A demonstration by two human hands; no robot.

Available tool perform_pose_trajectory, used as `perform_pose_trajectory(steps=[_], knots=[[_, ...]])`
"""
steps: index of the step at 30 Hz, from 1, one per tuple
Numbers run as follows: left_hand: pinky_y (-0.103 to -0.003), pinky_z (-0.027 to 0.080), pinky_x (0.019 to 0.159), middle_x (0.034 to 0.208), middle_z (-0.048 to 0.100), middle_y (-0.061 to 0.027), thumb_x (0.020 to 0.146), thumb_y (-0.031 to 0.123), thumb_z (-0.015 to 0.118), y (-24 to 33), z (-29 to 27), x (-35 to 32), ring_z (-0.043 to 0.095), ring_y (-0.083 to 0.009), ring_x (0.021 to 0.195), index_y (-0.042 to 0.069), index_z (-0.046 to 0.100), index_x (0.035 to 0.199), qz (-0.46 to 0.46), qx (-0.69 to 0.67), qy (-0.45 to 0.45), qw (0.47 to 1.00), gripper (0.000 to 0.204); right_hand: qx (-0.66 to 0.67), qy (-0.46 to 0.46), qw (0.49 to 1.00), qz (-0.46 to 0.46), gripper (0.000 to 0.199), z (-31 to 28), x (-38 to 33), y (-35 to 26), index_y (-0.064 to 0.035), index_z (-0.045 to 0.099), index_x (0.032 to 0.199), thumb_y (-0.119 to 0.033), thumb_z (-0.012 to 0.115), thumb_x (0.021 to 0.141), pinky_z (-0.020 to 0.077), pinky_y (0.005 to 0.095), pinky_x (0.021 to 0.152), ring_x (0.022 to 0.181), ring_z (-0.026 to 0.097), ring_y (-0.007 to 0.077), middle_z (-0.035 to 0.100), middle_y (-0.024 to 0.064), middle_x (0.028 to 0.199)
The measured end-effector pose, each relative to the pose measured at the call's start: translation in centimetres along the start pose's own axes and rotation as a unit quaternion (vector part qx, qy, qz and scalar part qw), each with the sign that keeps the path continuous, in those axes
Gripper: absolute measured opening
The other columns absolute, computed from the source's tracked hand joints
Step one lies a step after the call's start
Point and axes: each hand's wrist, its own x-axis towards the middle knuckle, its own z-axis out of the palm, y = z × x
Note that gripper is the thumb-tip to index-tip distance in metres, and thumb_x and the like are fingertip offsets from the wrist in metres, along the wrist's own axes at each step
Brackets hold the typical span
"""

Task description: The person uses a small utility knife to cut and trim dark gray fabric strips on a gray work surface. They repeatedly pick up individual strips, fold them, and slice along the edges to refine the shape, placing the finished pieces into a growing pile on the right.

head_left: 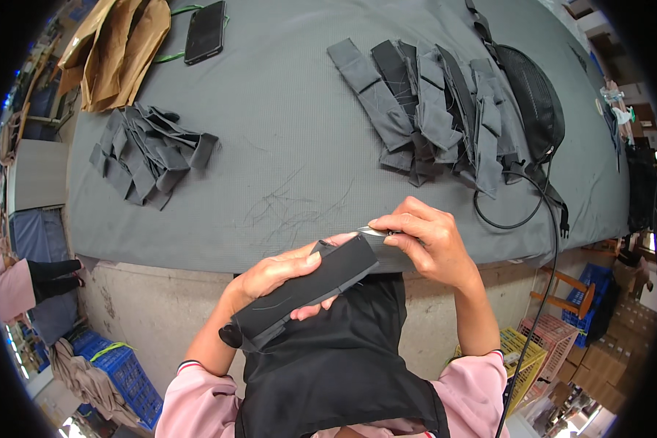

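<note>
My left hand (277,276) is closed around a folded black fabric strip (306,288) with a grey edge, held over my lap at the table's front edge. Between the fingers of my right hand (434,241) is a small pair of metal thread snips (372,231). Their tips are at the strip's upper right corner; whether they touch a thread is too small to tell. Loose thread ends (288,208) lie on the grey table just beyond. A pile of grey and black fabric strips (434,109) rests farther right, and a smaller heap of grey strips (150,153) sits at the left.
A brown paper bag (117,55) and a black phone (205,33) are at the far left of the table. At the right are a black waist bag (529,102) and a black cable (555,270). Crates (527,358) stand on the floor; another person (22,288) is at the left.
</note>
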Motion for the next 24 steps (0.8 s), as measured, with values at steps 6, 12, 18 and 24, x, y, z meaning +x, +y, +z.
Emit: perform_pose_trajectory(steps=[6,12,18,24], knots=[[-0.023,0.039,0.041,0.076,0.057,-0.0154,0.094,0.036,0.043,0.1,0.5,-0.1,0.048,-0.0129,0.045,-0.003,0.021,0.143,-0.005,0.003,0.041,0.999,0.067,0.050,0.054,0.997,0.005,0.029,0.7,-0.9,0.2,-0.0071,0.067,0.099,-0.002,0.068,0.070,0.0451,0.0330,0.058,0.064,0.057,0.0230,0.057,0.0059,0.075],[-0.024,0.042,0.044,0.080,0.057,-0.0145,0.099,0.036,0.037,0.0,0.0,-0.2,0.051,-0.0136,0.049,0.003,0.016,0.146,0.001,-0.006,0.015,1.000,0.061,-0.069,0.026,0.997,-0.018,0.030,0.1,-1.0,-0.8,-0.0092,0.066,0.098,-0.003,0.068,0.069,0.0449,0.0315,0.058,0.063,0.056,0.0218,0.058,0.0046,0.078],[-0.024,0.041,0.044,0.080,0.058,-0.0143,0.098,0.037,0.038,0.0,-0.1,-0.3,0.051,-0.0134,0.050,0.003,0.017,0.146,0.009,-0.004,0.013,1.000,0.062,-0.085,0.048,0.995,-0.008,0.029,0.7,-1.1,-1.1,-0.0094,0.065,0.099,-0.004,0.068,0.070,0.0453,0.0316,0.059,0.063,0.055,0.0225,0.057,0.0043,0.079],[-0.023,0.041,0.044,0.080,0.058,-0.0132,0.097,0.039,0.041,-0.4,0.7,-0.2,0.052,-0.0126,0.050,0.005,0.022,0.146,-0.063,0.043,0.029,0.997,0.063,0.070,0.150,0.980,0.113,0.025,3.0,-1.4,-1.2,-0.0051,0.064,0.102,0.000,0.066,0.077,0.0436,0.0287,0.059,0.067,0.053,0.0201,0.054,0.0082,0.081]])
